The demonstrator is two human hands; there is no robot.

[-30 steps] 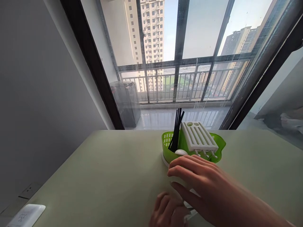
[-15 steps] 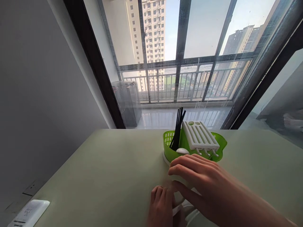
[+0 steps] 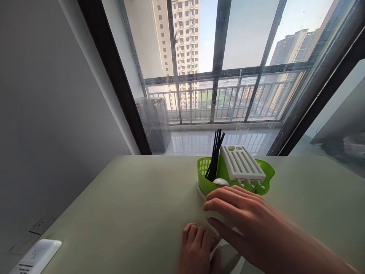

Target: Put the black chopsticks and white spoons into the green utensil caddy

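My left hand [image 3: 196, 245] is low in the middle of the head view, fingers curled over. It closes at the edge of a pale, smooth object [image 3: 229, 257], mostly hidden by both hands and cut off by the frame, so its kind is unclear. Over that object reaches my right hand [image 3: 242, 219], palm down, thumb apart from the fingers and nothing visible gripped. Just beyond its fingertips stands a green basket [image 3: 208, 187] with black chopsticks [image 3: 213, 163], a white slotted rack [image 3: 243, 163] with hooks, and a rounded white piece [image 3: 221, 182].
All of this is on a pale green table [image 3: 137, 213]. A white device [image 3: 35, 257] lies at the left edge, near a wall socket [image 3: 41, 225]. Behind the table is a glass door with dark frames [image 3: 114, 76], with a balcony beyond.
The pale object by my left hand has turned, showing a greyer surface where curved white edges were. My left fingers shifted slightly; my right hand stays nearly still.
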